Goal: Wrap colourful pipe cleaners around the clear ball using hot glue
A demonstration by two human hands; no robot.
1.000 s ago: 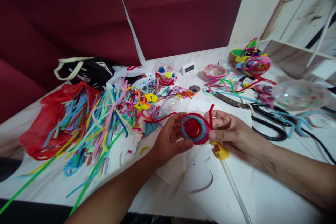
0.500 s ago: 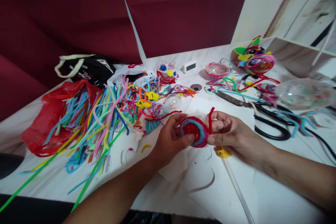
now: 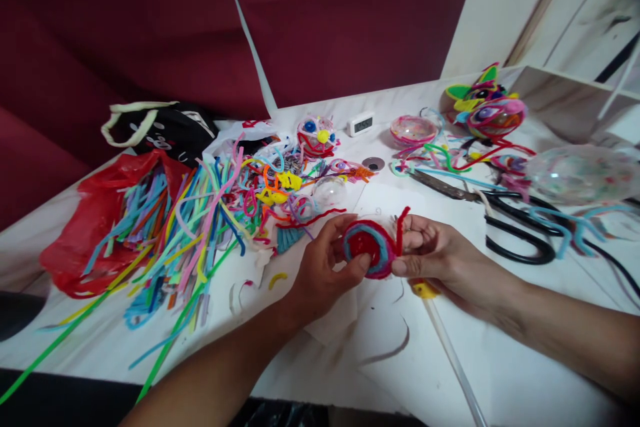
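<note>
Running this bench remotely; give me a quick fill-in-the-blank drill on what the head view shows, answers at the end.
1. The left hand and right hand hold one round piece; the ring directly around its red centre is ____.
2. The plastic bag at the left is ____.
3. The scissors have ____ handles.
4. The digital clock has a ____ casing.

Missing words: blue; red; black; white.
</note>
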